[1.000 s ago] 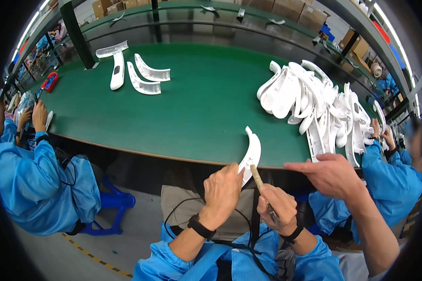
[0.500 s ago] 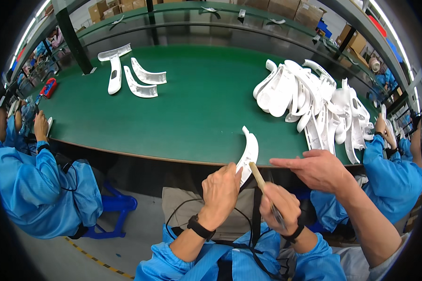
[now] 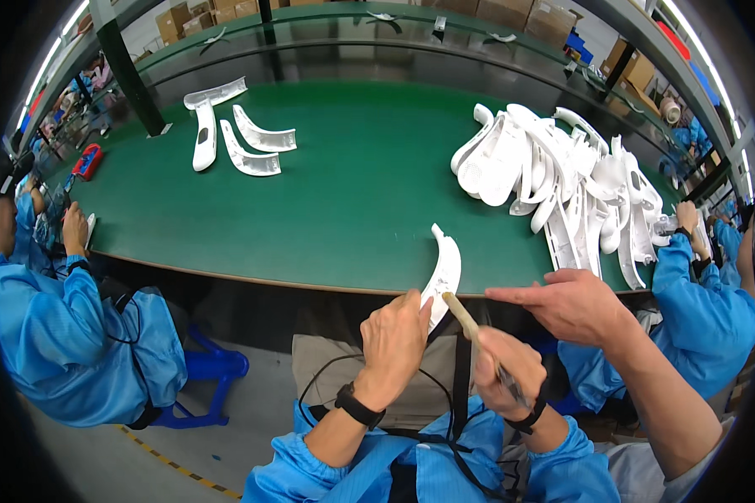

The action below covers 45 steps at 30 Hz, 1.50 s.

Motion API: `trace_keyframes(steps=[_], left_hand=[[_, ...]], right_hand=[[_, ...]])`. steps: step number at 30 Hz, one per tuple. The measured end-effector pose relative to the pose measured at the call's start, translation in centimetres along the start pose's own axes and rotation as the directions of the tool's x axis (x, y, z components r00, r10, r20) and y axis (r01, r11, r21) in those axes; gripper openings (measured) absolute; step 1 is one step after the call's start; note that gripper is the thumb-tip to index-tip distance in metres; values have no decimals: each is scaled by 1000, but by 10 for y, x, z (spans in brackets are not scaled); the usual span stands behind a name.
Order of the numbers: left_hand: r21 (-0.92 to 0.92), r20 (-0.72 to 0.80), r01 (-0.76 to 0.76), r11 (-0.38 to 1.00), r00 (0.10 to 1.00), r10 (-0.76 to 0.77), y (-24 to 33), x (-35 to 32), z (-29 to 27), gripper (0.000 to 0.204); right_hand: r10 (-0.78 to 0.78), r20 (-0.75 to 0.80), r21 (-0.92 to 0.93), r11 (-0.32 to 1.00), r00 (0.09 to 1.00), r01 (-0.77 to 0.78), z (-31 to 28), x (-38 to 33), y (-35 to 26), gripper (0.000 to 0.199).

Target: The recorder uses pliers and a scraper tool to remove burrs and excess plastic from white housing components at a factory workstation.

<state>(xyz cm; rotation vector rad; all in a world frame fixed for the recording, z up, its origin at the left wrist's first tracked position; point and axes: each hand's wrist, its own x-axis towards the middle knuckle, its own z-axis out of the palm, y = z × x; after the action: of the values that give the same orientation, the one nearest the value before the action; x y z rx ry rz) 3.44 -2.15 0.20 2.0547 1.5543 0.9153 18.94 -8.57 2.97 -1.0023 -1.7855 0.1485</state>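
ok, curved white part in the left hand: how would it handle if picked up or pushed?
Probably stiff: the curved white part extends past the left hand without visible sag. Likely light, if built like the two thin-looking curved pieces farther left. Might rock or slide when pushed, given its bowed, smooth body.

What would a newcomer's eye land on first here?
Probably the heap of white parts on the right of the green table. At the near edge, the left hand holds a curved white part while the right hand holds a tan-tipped tool to it; another person's hand points in from the right.
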Motion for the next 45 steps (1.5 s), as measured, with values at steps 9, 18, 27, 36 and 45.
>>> trace_keyframes(steps=[9,18,27,36,45], left_hand=[[-8,46,24,1000,999,-23,2,-7,3,26],[-10,52,38,999,998,-37,-1,2,3,26],[-733,262,379,565,924,-280,-6,4,-9,30],[-177,471,612,-771,740,480,3,13,10,7],[9,372,581,-814,754,542,16,15,12,24]], right_hand=[[88,8,-9,996,996,-88,2,-4,6,21],[224,-11,26,974,975,-223,9,-2,10,20],[-8,-26,248,969,1000,14,-4,-70,-21,29],[183,-322,140,980,929,-145,-11,-96,-10,20],[286,-351,169,956,891,-240,-4,-98,-12,21]])
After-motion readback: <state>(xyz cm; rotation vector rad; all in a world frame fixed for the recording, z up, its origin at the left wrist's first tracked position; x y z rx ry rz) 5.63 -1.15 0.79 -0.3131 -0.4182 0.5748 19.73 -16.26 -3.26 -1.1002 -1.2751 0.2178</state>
